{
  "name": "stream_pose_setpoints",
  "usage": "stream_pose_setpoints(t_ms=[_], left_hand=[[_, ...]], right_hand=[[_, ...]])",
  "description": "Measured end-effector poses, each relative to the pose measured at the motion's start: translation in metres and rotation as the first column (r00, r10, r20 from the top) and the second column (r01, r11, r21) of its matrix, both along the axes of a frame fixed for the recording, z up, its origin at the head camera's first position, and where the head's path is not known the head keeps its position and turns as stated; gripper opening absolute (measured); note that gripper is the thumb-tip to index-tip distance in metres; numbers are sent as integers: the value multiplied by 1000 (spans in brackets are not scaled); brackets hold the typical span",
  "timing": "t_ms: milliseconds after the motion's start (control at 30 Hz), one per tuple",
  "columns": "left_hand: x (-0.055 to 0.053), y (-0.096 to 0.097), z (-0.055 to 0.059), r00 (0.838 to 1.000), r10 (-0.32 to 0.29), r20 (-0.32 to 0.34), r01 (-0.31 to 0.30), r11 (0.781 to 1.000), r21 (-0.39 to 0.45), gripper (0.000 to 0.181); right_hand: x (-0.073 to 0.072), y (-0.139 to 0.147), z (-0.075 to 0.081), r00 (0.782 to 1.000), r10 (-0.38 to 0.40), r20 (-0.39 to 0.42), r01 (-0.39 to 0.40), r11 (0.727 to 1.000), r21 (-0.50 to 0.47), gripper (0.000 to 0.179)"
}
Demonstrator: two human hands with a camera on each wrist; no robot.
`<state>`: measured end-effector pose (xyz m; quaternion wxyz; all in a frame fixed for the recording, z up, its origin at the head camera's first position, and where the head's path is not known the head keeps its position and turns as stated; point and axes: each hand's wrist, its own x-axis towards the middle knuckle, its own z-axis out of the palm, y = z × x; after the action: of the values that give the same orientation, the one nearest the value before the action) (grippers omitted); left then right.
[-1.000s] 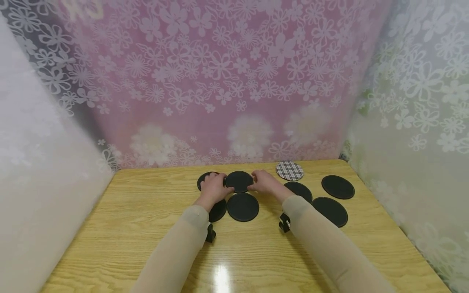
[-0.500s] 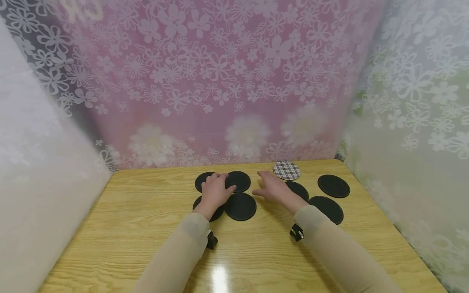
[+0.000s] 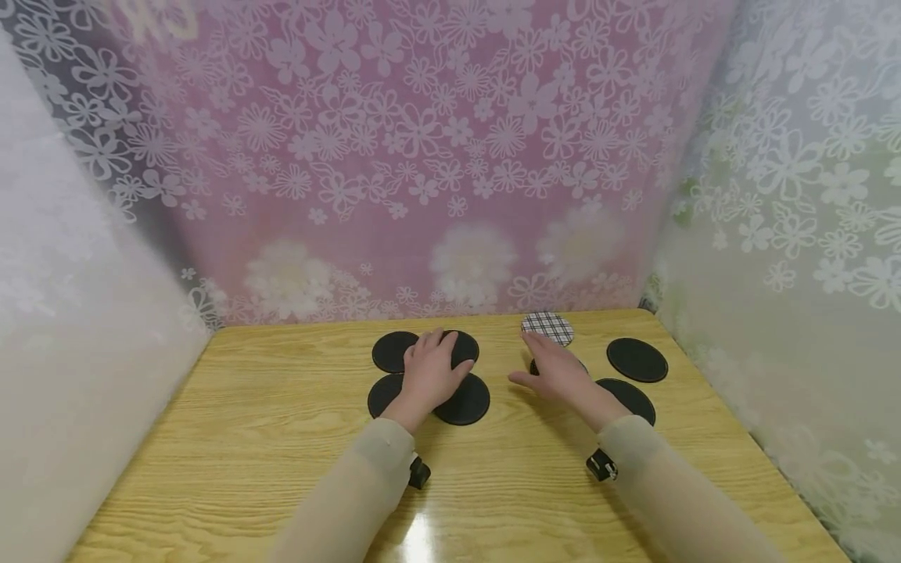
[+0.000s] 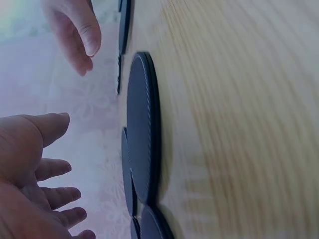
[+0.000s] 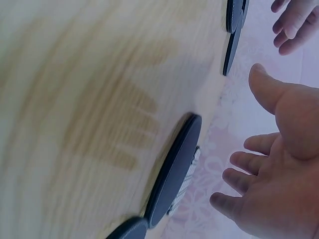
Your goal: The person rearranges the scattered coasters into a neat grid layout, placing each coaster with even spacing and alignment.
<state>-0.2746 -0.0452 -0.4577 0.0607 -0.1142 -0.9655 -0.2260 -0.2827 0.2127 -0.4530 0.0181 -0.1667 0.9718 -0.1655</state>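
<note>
Several round black coasters lie close together on the table, among them the back-left coaster [image 3: 393, 352] and front-right coaster [image 3: 470, 405]. Over this cluster hovers my left hand [image 3: 431, 374], fingers spread and relaxed, holding nothing. The left wrist view shows a gap between that hand and the nearest coaster [image 4: 140, 124], whose rim looks layered. My right hand [image 3: 561, 381] is also raised, its thumb and fingers apart with nothing between them. It partly hides a black coaster [image 5: 175, 169] lying in front of a plaid coaster [image 3: 547, 326].
More black coasters are on the right, one farther out [image 3: 637, 360] and one beside my right wrist [image 3: 632, 399]. The wooden table [image 3: 246, 438] meets a pink floral curtain [image 3: 394, 156] at the back, and pale curtains hang on both sides.
My right hand has drawn away from the back coaster of the left cluster and moved right, near the plaid coaster. My left hand has shifted slightly right, and its fingers have loosened.
</note>
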Motion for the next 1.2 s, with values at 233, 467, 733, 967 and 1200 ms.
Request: stream_pose_setpoints(t_ms=[233,467,733,967,1200], left_hand=[[7,17,3,999,-39,-18,38,999,-16,69],[14,34,3,998,-71,3,71,997,-36,71],[19,54,-2,996,-91,25,92,995,-46,71],[20,72,-4,993,-113,37,114,993,-31,71],[17,87,-8,992,-115,45,117,992,-50,72]], right_hand=[[6,19,0,999,-37,29,37,999,25,93],[13,39,-1,998,-45,33,44,999,25,93],[19,60,-2,996,-65,67,64,998,16,101],[23,72,-4,995,-61,85,60,998,10,102],[23,82,-6,993,-61,103,61,998,1,105]])
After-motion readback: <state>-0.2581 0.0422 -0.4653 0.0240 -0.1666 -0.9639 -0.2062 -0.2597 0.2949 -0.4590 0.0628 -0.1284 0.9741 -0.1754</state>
